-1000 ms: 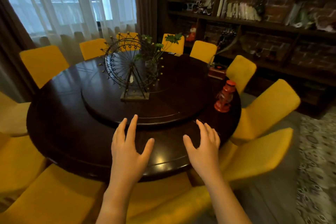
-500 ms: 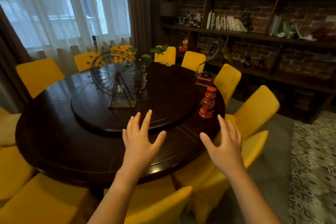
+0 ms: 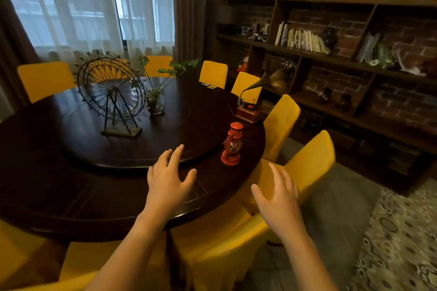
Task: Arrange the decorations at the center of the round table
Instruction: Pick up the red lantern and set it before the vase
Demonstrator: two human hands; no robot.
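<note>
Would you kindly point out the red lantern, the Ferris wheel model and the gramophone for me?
red lantern (image 3: 232, 143): head view, on its glass body.
Ferris wheel model (image 3: 113, 89): head view, on the wheel's hub.
gramophone (image 3: 248, 112): head view, on its wooden base.

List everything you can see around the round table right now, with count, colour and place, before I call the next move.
Dark wooden round table: 1, dark brown, centre-left, with a raised inner turntable.
Black wire Ferris wheel model: 1, black, on the turntable.
Clear glass vase with green leafy stems: 1, on the turntable, right of the wheel.
Red metal lantern: 1, red, on the table's outer ring, near right edge.
Miniature gramophone with brass horn: 1, red-brown base, far right edge of the table.
Yellow covered chairs: at least nine, around the table.
Dark bookshelf: 1, right wall, holding books and ornaments.
Left hand: open, over the table.
Right hand: open, over a chair.
</note>
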